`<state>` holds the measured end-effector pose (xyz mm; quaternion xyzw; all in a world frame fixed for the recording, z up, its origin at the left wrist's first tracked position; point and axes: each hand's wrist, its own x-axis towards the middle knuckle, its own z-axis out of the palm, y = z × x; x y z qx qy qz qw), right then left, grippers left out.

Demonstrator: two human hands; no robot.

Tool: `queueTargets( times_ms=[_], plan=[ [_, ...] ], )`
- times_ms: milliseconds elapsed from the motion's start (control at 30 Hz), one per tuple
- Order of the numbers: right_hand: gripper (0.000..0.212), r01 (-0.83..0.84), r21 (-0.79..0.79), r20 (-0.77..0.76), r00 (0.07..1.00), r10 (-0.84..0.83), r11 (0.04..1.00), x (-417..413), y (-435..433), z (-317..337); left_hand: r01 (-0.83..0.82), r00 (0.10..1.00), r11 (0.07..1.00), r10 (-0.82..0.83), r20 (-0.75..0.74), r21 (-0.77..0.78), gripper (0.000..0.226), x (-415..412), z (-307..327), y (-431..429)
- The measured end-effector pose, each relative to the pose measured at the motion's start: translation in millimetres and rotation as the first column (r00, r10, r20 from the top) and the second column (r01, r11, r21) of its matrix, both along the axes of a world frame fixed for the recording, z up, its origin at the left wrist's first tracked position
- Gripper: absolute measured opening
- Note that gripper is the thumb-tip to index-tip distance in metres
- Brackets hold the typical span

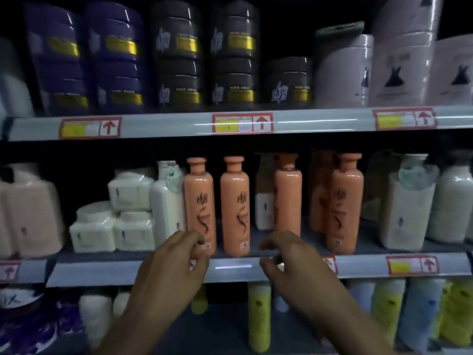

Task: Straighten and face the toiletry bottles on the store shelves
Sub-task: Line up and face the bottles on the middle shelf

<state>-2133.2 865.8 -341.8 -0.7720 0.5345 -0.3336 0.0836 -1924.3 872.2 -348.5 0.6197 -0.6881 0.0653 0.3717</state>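
Four smooth, glossy orange bottles with round shoulders, narrow necks and flared caps stand upright just behind the middle shelf rail (233,269), a pale grey strip with a bright glare streak. The first orange bottle (199,201) and the second orange bottle (235,206) stand close behind the rail, dark swirling labels to the front. The third orange bottle (288,198) stands farther back from the rail and shows less of its label, and the fourth orange bottle (344,206) is near the rail again. The left hand (174,262) reaches up across the rail, back towards the camera, its curled fingertips (197,239) lying over the foot of the first bottle. Whether they pinch it or only touch it cannot be made out. The right hand (289,262) hovers in front of the rail below the third bottle, fingers loosely bent and thumb held apart, nothing between them. Both hands cover parts of the rail and a red-framed price tag (330,262) on it. Motion blur softens all lettering. Below the rail, a matte yellow bottle (259,316) is partly hidden in shadow.
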Motion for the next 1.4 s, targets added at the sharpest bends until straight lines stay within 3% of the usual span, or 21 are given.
queueTargets(
  times_ms=[167,300,500,633,833,1100,1267,1400],
  plan=[
    [0.046,0.028,-0.011,0.162,0.987,-0.025,1.0,9.3,-63.8,-9.7,-0.118,0.945,0.987,0.079,-0.317,-0.105,0.03,5.9,-9.2,-55.4],
    [0.067,-0.018,0.007,0.273,0.962,0.015,1.0,25.6,-95.3,-13.2,-0.206,0.927,0.962,0.134,-0.35,-0.18,0.038,11.2,-25.5,-75.7],
    [0.081,-0.138,0.086,0.426,0.9,0.089,0.987,42.1,-122.3,-27.2,-0.273,0.913,0.935,0.179,-0.367,-0.225,0.045,-5.0,-45.2,-78.4],
    [0.078,-0.114,0.068,0.45,0.89,0.072,0.991,46.6,-126.1,-32.1,-0.307,0.904,0.916,0.194,-0.382,-0.259,0.053,-7.3,-50.4,-84.9],
    [0.076,-0.027,0.034,0.392,0.92,0.011,0.999,53.3,-133.1,-30.9,-0.367,0.846,0.891,0.2,-0.494,-0.268,0.044,3.4,-53.8,-94.3],
    [0.064,-0.038,0.031,0.367,0.93,0.024,0.999,76.6,-182.5,-23.4,-0.298,0.907,0.887,0.148,-0.393,-0.353,0.04,0.1,-52.1,-94.6],
    [0.042,-0.054,0.035,0.362,0.931,0.038,0.998,99.1,-203.9,-19.6,-0.259,0.915,0.919,0.135,-0.38,-0.297,0.048,8.9,-57.5,-95.3],
    [0.041,-0.077,0.072,0.342,0.938,0.048,0.994,96.2,-197.6,-12.0,-0.201,0.914,0.96,0.111,-0.391,-0.197,0.051,12.2,-56.1,-91.7]
  ],
)
